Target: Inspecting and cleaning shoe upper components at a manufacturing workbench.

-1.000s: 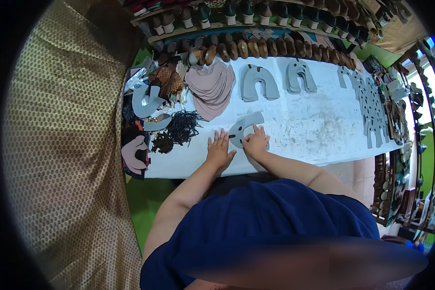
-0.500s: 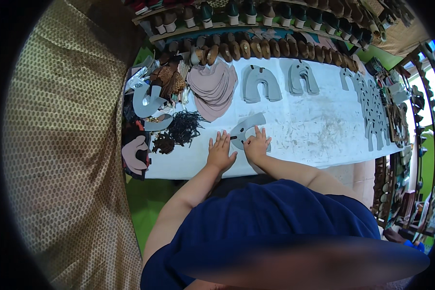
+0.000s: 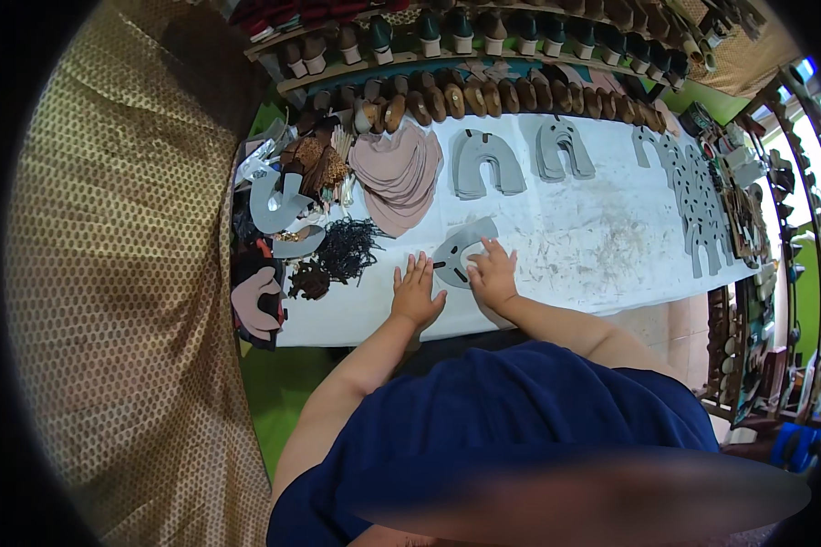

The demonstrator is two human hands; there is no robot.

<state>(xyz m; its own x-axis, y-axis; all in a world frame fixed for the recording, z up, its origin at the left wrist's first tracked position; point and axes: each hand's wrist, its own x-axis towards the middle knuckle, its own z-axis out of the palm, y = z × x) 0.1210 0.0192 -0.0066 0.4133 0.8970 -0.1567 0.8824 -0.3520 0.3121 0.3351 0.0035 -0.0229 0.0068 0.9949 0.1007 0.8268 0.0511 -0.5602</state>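
Left hand (image 3: 418, 294) and right hand (image 3: 495, 281), fingers loosely spread, flank a gray curved piece (image 3: 463, 237) on a white table (image 3: 575, 205), at its 8 and 4 o'clock; the right touches it. Black strips (image 3: 348, 248) lie at its 9 o'clock, pink cutouts (image 3: 397, 173) toward 11, gray stacks (image 3: 469, 169) toward 1.

The bare right hand's grip (image 3: 493, 277) hides part of one arm of the flat grey U-shaped piece (image 3: 468, 235), and contact beneath its fingertips (image 3: 491, 246) is too small to tell. A smeared oval blur (image 3: 584, 492) covers the lower part of the dark blue cloth shirt (image 3: 520, 401), while the gold-brown patterned curtain (image 3: 137, 273) is cut off at the left.
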